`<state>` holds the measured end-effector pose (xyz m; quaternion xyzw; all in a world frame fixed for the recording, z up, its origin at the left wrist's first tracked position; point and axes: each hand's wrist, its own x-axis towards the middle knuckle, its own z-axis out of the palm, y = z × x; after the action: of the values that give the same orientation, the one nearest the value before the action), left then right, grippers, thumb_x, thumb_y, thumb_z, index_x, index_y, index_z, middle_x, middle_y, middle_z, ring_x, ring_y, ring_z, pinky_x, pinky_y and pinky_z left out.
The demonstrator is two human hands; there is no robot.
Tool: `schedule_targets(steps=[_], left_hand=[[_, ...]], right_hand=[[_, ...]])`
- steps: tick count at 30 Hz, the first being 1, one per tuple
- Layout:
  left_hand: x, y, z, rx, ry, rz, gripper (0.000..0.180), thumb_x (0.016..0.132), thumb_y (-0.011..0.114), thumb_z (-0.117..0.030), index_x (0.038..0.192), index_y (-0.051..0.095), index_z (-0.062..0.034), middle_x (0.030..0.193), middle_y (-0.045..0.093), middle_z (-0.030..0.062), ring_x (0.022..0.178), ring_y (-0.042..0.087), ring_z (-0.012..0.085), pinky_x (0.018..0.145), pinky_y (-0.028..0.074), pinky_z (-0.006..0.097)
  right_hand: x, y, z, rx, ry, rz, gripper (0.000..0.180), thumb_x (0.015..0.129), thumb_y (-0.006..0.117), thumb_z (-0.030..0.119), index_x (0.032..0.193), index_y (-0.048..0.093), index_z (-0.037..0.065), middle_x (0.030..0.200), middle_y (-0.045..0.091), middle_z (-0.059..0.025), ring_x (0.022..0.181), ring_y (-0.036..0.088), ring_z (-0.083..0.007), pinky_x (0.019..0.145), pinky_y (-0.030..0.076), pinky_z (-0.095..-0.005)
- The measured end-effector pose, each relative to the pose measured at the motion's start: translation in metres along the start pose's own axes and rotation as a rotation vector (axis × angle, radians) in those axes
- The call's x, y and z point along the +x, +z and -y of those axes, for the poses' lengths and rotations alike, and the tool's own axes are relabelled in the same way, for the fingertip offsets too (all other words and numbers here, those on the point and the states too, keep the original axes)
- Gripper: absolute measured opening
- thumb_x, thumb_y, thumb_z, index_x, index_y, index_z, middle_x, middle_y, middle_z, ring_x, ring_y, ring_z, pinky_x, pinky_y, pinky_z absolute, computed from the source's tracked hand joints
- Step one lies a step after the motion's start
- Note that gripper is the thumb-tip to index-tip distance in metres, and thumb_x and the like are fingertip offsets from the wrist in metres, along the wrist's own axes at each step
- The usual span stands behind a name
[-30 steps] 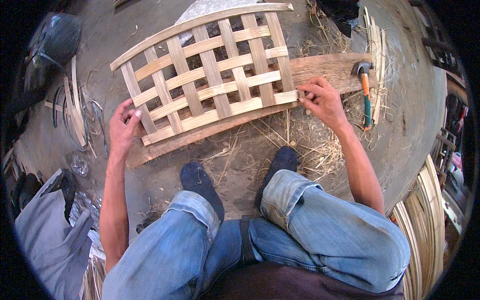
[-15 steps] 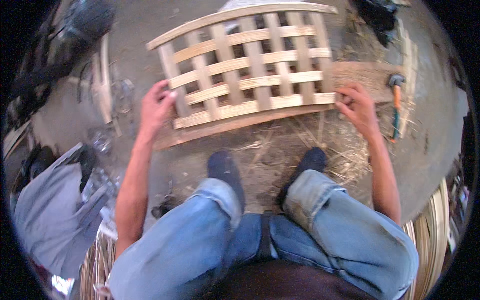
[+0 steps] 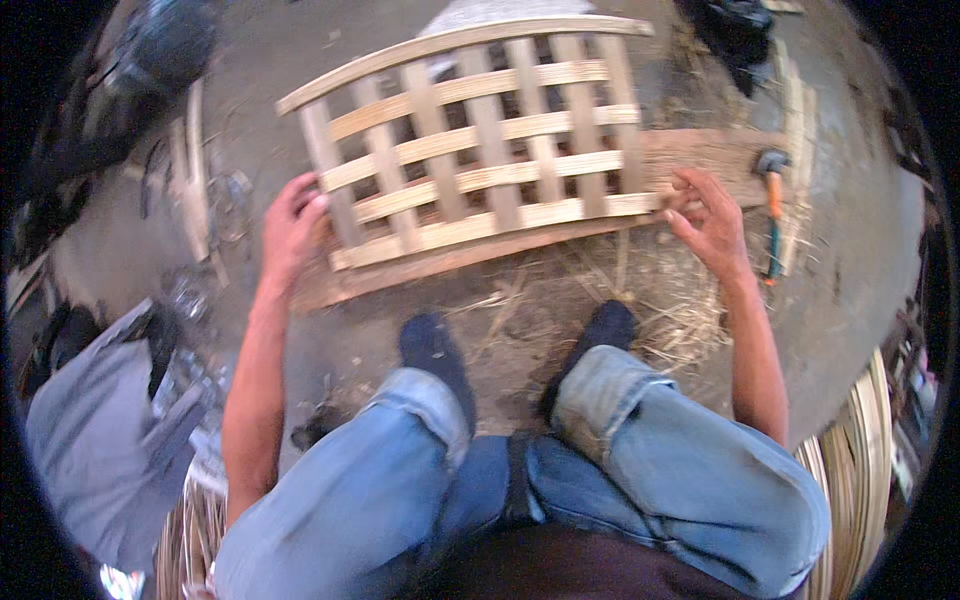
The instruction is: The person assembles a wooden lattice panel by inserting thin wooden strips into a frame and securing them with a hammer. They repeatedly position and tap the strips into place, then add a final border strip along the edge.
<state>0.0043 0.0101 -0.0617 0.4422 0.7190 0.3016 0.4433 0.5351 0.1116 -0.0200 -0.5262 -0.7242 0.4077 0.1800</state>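
Lattice edge (image 3: 332, 160), left hand (image 3: 291, 235), open floor (image 3: 245, 120)

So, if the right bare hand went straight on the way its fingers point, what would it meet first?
Probably the near right corner of the woven lattice of pale, flat wooden strips, just beside the right hand; whether they touch is unclear.

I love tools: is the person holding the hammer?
No, the hammer lies apart, right of the right hand, while the left hand is at the wooden lattice.
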Motion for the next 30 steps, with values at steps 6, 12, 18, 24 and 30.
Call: schedule_targets(steps=[6, 12, 18, 24, 30], left_hand=[[0.003, -0.011, -0.001, -0.012, 0.042, -0.039, 0.042, 0.092, 0.061, -0.02, 0.129, 0.056, -0.0005, 0.116, 0.066, 0.01, 0.11, 0.06, 0.0185, 0.1, 0.043, 0.032], [0.005, -0.007, 0.018, -0.018, 0.07, -0.05, 0.039, 0.094, 0.058, -0.017, 0.129, 0.055, -0.0005, 0.119, 0.064, 0.0105, 0.112, 0.059, 0.019, 0.102, 0.041, 0.034], [0.013, 0.0, 0.022, -0.057, 0.076, -0.006, 0.036, 0.093, 0.056, -0.012, 0.127, 0.055, 0.0011, 0.118, 0.064, 0.0094, 0.112, 0.059, 0.0183, 0.101, 0.041, 0.032], [0.007, -0.014, 0.016, -0.061, 0.05, -0.03, 0.035, 0.094, 0.055, -0.009, 0.126, 0.055, 0.0023, 0.117, 0.064, 0.0093, 0.112, 0.059, 0.017, 0.101, 0.042, 0.031], [0.011, -0.015, 0.022, -0.066, 0.054, 0.019, 0.035, 0.094, 0.054, -0.009, 0.127, 0.055, 0.002, 0.117, 0.063, 0.0087, 0.112, 0.059, 0.0166, 0.1, 0.042, 0.03]], right_hand=[[-0.013, -0.163, -0.111, -0.04, 0.344, -0.971, 0.02, 0.092, 0.067, 0.02, 0.106, 0.069, 0.005, 0.085, 0.068, -0.0016, 0.077, 0.063, -0.0117, 0.066, 0.052, -0.0292], [-0.087, -0.207, -0.276, -0.478, 0.703, -0.516, 0.034, 0.084, 0.07, 0.039, 0.099, 0.075, 0.009, 0.078, 0.071, -0.0073, 0.072, 0.067, -0.0163, 0.067, 0.053, -0.0353], [-0.093, -0.205, -0.277, -0.467, 0.933, -0.798, 0.028, 0.076, 0.074, 0.033, 0.098, 0.077, 0.015, 0.098, 0.074, -0.0117, 0.089, 0.071, -0.0286, 0.081, 0.054, -0.0387], [-0.072, -0.175, -0.241, -0.709, 1.112, -0.594, 0.038, 0.066, 0.084, 0.037, 0.094, 0.077, 0.012, 0.104, 0.073, -0.0133, 0.101, 0.069, -0.0289, 0.091, 0.053, -0.0384], [-0.097, -0.199, -0.26, -0.539, 1.073, -0.705, 0.035, 0.067, 0.085, 0.038, 0.083, 0.074, 0.01, 0.095, 0.074, -0.0104, 0.088, 0.071, -0.0262, 0.082, 0.054, -0.0392]])
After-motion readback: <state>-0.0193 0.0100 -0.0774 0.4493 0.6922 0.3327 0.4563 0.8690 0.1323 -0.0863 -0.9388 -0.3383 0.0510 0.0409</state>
